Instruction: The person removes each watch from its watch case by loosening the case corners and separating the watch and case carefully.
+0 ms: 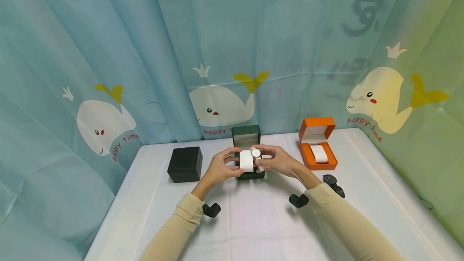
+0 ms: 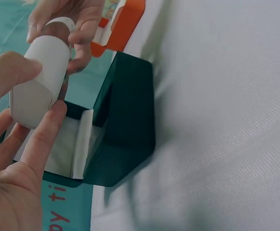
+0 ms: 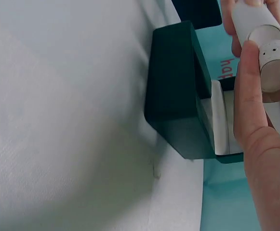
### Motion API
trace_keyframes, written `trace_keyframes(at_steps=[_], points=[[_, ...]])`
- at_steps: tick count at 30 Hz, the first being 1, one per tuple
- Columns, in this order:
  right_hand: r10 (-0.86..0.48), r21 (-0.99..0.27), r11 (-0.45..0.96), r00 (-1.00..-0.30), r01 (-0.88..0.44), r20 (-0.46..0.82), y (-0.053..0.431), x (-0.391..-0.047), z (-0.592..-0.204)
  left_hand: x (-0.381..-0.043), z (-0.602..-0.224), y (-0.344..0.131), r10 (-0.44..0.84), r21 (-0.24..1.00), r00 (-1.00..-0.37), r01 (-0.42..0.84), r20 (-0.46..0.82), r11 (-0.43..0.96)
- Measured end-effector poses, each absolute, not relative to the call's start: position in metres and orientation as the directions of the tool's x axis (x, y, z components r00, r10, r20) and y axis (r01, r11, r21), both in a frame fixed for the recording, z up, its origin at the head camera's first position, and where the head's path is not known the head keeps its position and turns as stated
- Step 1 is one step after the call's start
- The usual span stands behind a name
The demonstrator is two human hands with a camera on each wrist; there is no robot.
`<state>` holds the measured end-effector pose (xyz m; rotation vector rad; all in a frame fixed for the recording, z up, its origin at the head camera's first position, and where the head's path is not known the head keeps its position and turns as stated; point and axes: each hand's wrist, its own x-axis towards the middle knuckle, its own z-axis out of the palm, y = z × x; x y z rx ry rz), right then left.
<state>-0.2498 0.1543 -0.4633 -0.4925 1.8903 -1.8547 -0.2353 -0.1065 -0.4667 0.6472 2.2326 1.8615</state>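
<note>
My left hand (image 1: 219, 166) holds a white watch cushion (image 1: 246, 161) between thumb and fingers, above the open dark green watch box (image 1: 246, 130). Close to its right end, my right hand (image 1: 277, 159) pinches a wristwatch (image 1: 255, 153) with a pale dial and a white strap. In the left wrist view the cushion (image 2: 46, 72) is tilted, its near end facing the camera. The right wrist view shows the closed loop of the strap (image 3: 274, 52) beside the cushion's end; whether they touch I cannot tell.
A closed black box (image 1: 185, 164) stands at the left. At the right is an open orange watch box (image 1: 319, 164) with a white cushion (image 1: 319, 154) inside. A dark watch (image 1: 333, 184) lies near my right forearm. A blue whale-print curtain (image 1: 224, 51) hangs behind the white table (image 1: 253, 220).
</note>
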Motion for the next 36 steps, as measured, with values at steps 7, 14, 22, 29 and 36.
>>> trace_keyframes(at_steps=[7, 14, 22, 29, 36], points=[[-0.561, -0.998, 0.041, -0.825, 0.049, -0.063, 0.157, -0.250, -0.463, -0.235, -0.466, -0.109, 0.438, 0.966, -0.887, 0.225, 0.148, 0.127], [-0.549, -0.998, 0.021, -0.834, 0.056, -0.058, 0.157, -0.250, -0.464, -0.234, -0.468, -0.111, 0.438, 0.964, -0.885, 0.234, 0.158, 0.126], [-0.518, -0.998, 0.012, -0.854, 0.058, -0.056, 0.156, -0.248, -0.463, -0.235, -0.468, -0.115, 0.409, 0.963, -0.898, 0.233, 0.160, 0.136], [-0.531, -0.999, 0.002, -0.847, 0.046, -0.040, 0.158, -0.248, -0.464, -0.235, -0.469, -0.119, 0.400, 0.958, -0.898, 0.253, 0.180, 0.137], [-0.525, -0.999, 0.023, -0.850, 0.029, -0.037, 0.161, -0.250, -0.466, -0.236, -0.471, -0.120, 0.393, 0.955, -0.900, 0.261, 0.187, 0.144]])
